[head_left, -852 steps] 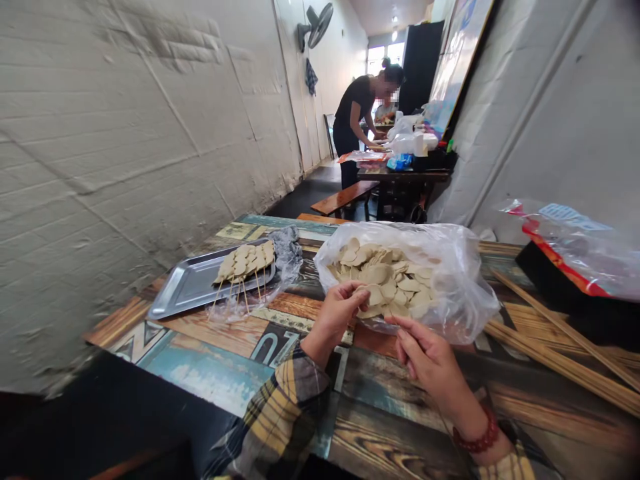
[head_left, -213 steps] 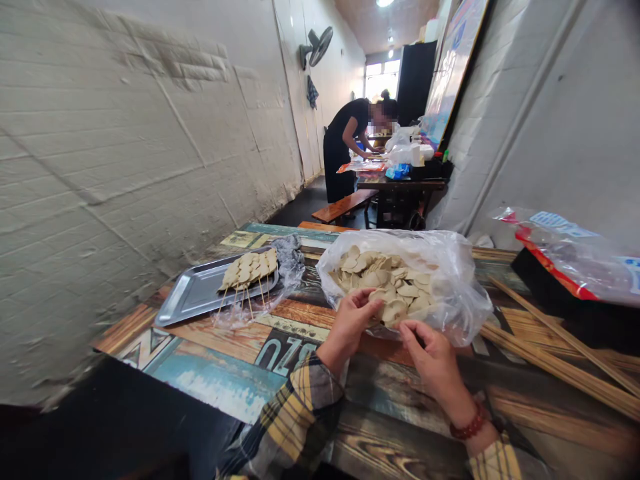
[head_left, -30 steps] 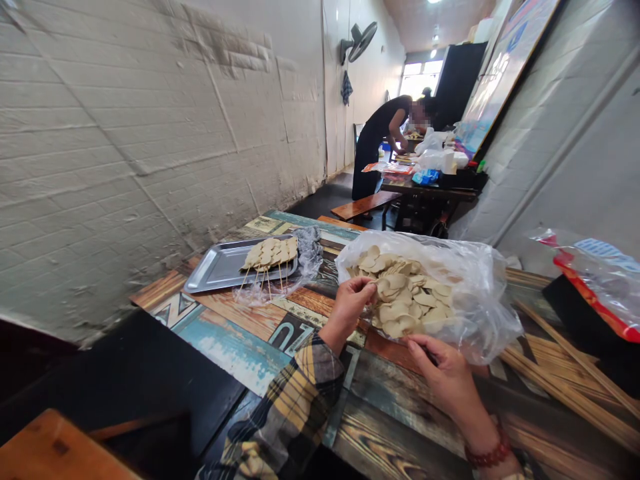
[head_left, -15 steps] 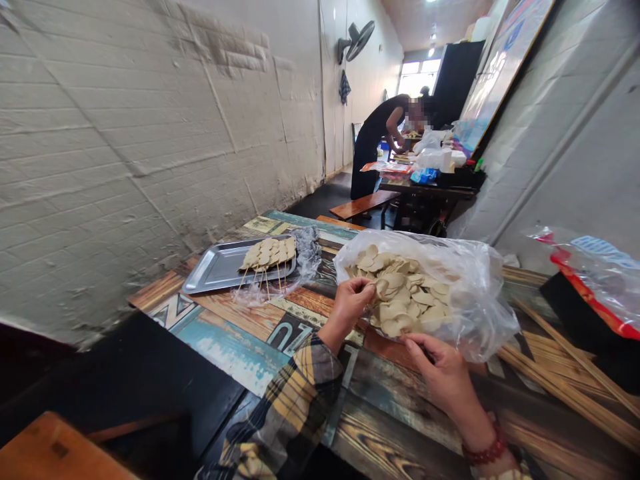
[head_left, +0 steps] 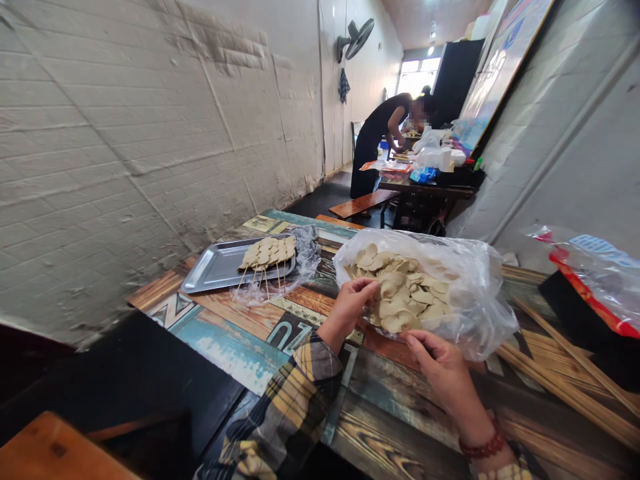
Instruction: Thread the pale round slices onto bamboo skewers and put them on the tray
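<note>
My left hand (head_left: 347, 307) is closed in a pinch on a thin beige slice (head_left: 387, 285) at the near left side of a clear plastic bag (head_left: 475, 280). Inside the open bag lies a heap of similar flat, rounded slices (head_left: 430, 293). My right hand (head_left: 440, 363) pinches thumb and forefinger together at the bag's near edge, right by the lowest slices; what sits between those fingertips is too small to make out. On the left, a metal tray (head_left: 213, 270) carries slices threaded on thin wooden skewers (head_left: 267, 283), their bare ends pointing towards me.
Crumpled clear plastic (head_left: 307, 250) lies beside the tray. Long wooden skewers (head_left: 565, 393) spread over the table's right side, near a black box (head_left: 575, 303) with red-edged plastic packaging. Farther back, a person (head_left: 380, 133) bends over another cluttered table, by a wooden bench (head_left: 363, 205).
My left hand has shifted very slightly right over the slices, and the slices by its fingertips lie a little differently. My right hand stays nearly in place, still pinching.
</note>
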`<state>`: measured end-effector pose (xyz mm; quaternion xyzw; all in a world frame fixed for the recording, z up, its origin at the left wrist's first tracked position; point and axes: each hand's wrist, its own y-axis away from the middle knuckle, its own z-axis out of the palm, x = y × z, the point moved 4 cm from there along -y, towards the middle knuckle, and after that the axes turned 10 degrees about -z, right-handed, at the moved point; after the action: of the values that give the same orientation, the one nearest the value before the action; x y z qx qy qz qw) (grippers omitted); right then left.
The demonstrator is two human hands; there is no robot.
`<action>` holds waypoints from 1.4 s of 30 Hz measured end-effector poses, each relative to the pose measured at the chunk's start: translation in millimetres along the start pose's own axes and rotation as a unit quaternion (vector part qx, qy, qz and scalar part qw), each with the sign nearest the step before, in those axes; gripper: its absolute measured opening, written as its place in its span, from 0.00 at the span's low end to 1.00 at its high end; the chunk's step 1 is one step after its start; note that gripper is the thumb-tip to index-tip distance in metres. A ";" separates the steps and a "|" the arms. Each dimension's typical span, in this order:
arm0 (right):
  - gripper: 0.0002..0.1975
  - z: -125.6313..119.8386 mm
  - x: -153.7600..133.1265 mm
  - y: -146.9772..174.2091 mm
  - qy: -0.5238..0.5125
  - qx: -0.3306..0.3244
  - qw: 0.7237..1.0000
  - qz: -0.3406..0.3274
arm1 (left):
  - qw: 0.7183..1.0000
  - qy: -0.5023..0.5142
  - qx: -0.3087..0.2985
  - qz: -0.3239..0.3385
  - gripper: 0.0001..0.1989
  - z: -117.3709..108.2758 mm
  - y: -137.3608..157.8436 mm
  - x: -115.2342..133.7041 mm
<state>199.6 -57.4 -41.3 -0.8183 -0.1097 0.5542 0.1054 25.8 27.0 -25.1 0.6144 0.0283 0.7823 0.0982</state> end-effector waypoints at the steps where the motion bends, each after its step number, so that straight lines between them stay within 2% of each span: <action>1: 0.19 -0.2 1.0 0.2 -0.009 0.003 1.000 0.005 | 1.000 0.027 -0.001 -0.015 0.15 -0.1 -1.2 -1.9; 6: 0.20 2.5 5.1 1.1 -0.057 0.001 0.998 0.027 | 0.988 0.133 -0.024 -0.076 0.20 3.4 -2.9 -9.6; 10: 0.20 7.9 6.6 2.6 -0.094 -0.009 0.994 0.053 | 0.978 0.169 -0.064 -0.099 0.20 9.9 1.3 -10.9; 13: 0.21 10.1 6.7 3.4 -0.095 -0.012 0.993 0.065 | 0.978 0.179 -0.054 -0.098 0.20 9.9 1.7 -11.7; 17: 0.21 9.1 6.5 2.8 -0.070 -0.010 0.996 0.054 | 0.982 0.173 -0.019 -0.078 0.20 4.9 -1.9 -12.6; 22: 0.21 6.4 5.5 1.9 -0.013 -0.010 1.000 0.020 | 0.985 0.160 -0.016 -0.066 0.18 3.3 -3.1 -11.7; 32: 0.16 6.4 0.3 3.1 0.067 -0.002 0.996 -0.060 | 0.994 0.088 0.029 -0.056 0.16 1.1 -4.3 -19.4; 42: 0.17 5.5 -3.6 2.4 0.084 -0.008 0.993 -0.079 | 0.997 0.061 0.011 -0.054 0.16 3.7 -2.3 -20.3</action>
<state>193.4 -60.5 -40.8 -0.8518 -0.1690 0.4723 0.1509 34.2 25.2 -44.0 0.5639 0.0758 0.8117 0.1319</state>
